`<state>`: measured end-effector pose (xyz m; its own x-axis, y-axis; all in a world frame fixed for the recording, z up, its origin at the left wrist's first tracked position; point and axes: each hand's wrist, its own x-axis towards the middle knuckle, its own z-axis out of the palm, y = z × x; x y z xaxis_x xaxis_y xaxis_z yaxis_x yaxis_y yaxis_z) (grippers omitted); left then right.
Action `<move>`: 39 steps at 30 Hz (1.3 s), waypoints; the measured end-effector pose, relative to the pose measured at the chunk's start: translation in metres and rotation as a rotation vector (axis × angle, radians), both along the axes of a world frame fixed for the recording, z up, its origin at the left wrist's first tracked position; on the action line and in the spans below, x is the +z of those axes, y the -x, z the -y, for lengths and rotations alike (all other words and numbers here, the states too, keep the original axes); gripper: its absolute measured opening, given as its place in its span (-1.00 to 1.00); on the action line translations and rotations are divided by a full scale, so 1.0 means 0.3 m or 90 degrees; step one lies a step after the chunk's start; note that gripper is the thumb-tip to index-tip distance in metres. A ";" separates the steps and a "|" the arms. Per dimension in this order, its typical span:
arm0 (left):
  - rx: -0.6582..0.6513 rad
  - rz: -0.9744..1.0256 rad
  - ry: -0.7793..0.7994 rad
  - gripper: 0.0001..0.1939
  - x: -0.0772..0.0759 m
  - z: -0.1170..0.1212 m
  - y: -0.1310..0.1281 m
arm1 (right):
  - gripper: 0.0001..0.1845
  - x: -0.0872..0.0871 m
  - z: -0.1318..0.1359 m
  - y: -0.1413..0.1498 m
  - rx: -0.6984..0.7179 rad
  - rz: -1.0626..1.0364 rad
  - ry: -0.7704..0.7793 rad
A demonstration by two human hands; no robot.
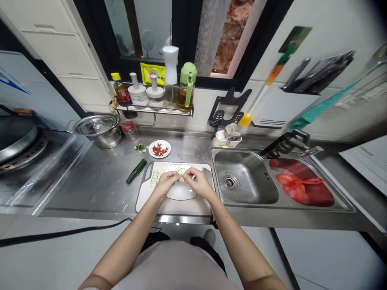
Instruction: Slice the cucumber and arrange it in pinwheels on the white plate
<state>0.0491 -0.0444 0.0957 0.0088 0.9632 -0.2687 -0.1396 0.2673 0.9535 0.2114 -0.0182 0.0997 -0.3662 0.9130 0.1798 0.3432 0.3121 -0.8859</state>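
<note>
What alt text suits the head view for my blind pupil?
A person's left hand and right hand are close together over a white plate on a cutting board, beside cucumber slices; anything held is unclear. Nearby: a cucumber, a dish of red pieces and a sink.

No text could be read with certainty. The yellow packet [146,71] carried dark characters beside a red and white round picture, but they were too small. On the yellow-capped bottle [122,93] there was a red label with a pale square, also not readable. The white sheet [369,166] at far right had a line of faint print, which was too blurred.
</note>
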 end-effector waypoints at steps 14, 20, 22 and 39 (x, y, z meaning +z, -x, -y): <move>0.057 -0.016 -0.043 -0.69 -0.043 -0.009 -0.044 | -0.81 -0.033 0.010 0.007 -0.089 -0.059 0.116; 0.049 0.011 -0.033 -0.68 -0.081 -0.019 -0.072 | -0.82 -0.056 0.005 -0.021 -0.099 -0.066 0.149; 0.052 0.018 -0.023 -0.69 -0.098 -0.024 -0.082 | -0.82 -0.072 0.001 -0.031 -0.101 -0.064 0.153; -0.047 -0.096 0.084 -0.82 -0.310 -0.021 -0.137 | -0.84 -0.279 0.043 -0.118 -0.136 0.147 0.179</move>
